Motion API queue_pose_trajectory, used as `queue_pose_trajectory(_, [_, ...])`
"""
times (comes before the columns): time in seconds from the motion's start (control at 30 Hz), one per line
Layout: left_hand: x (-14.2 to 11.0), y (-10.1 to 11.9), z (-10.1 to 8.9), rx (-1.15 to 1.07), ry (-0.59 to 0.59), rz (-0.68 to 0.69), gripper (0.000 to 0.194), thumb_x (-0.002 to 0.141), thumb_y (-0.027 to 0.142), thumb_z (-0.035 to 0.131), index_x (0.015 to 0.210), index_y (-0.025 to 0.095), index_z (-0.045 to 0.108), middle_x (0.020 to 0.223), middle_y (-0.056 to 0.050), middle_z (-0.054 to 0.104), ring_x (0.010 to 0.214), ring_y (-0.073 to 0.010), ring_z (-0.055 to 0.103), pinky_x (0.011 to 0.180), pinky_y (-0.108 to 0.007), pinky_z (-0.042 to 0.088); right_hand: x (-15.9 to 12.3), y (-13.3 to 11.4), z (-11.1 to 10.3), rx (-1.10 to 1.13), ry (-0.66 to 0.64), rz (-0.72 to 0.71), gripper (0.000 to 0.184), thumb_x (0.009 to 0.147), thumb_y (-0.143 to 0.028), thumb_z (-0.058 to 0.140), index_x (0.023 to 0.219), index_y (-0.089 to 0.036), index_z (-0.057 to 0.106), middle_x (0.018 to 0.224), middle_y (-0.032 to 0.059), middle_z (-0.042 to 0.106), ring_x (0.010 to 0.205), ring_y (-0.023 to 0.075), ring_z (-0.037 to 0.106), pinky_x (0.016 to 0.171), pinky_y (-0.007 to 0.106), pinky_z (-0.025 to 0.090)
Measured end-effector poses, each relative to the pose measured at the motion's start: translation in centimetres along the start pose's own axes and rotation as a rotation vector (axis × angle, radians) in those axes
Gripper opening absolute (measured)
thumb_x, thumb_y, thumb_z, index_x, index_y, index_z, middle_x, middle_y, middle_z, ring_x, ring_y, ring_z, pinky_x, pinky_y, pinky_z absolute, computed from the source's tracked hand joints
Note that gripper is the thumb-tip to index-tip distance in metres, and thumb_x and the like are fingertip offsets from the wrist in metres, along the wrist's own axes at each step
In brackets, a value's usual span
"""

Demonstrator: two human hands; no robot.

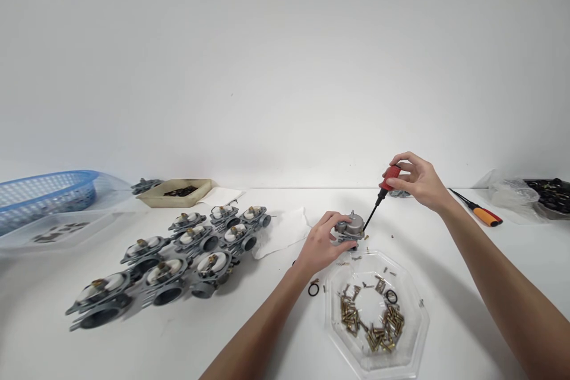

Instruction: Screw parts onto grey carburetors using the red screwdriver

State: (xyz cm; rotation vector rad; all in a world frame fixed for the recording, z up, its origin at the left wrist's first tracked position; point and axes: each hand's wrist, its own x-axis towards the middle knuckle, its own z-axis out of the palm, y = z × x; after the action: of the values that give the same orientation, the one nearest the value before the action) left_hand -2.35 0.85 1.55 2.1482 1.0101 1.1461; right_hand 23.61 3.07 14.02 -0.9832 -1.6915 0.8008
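My left hand (317, 246) grips a small die-cast carburetor (348, 229) just above the white table (445, 261). My right hand (416, 181) holds a red-handled screwdriver (390, 178) by its handle, and its black shaft slants down to the right side of the carburetor. The tip looks to touch the metal, though the exact contact is too small to see. Below my hands lies a transparent octagonal tray (328, 309) holding brass jets (351, 316) and a black O-ring (391, 296). Another O-ring (313, 289) rests on the table beside it.
Several carburetor bodies (164, 273) stand left of a white cloth (282, 233). Behind them are a blue basket (44, 196), a beige tray (176, 193) and a transparent tray (53, 234). An orange-handled screwdriver (483, 215) and a plastic bag (507, 193) lie right. Small loose parts dot the table.
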Motion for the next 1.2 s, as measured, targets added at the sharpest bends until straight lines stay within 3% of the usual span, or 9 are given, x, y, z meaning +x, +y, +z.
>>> queue_pose_trajectory(0.7, [0.0,0.1,0.1,-0.008,0.000,-0.004,0.037,0.081,0.031,0.075,0.115,0.029,0.062,0.116,-0.003,0.061,0.098,-0.0189,0.064,0.070,-0.027,0.059,0.0,0.5,1.1,0.037,-0.119,0.035,0.043,0.072,-0.040,0.083,0.101,-0.023,0.057,0.089,0.0030,0.068,0.078,0.0237,0.074,0.074,0.043,0.062])
queue_pose_trajectory(0.97, [-0.3,0.2,0.0,0.062,0.011,0.032,0.038,0.081,0.021,0.066,0.118,0.030,0.061,0.135,-0.006,0.050,0.113,-0.0226,0.059,0.085,-0.035,0.059,0.0,-0.2,-1.1,0.076,0.121,-0.068,0.047,0.068,-0.041,0.085,0.102,-0.023,0.058,0.087,0.0038,0.071,0.074,0.0238,0.074,0.066,0.038,0.063])
queue_pose_trajectory(1.2, [-0.3,-0.9,0.0,0.129,0.066,0.071,0.050,0.082,0.001,0.045,0.118,0.031,0.063,0.137,-0.005,0.048,0.124,-0.0225,0.053,0.090,-0.035,0.057,0.1,0.0,-0.3,0.044,0.287,-0.165,0.044,0.070,-0.039,0.084,0.104,-0.022,0.061,0.087,0.0031,0.069,0.071,0.0223,0.073,0.070,0.040,0.064])
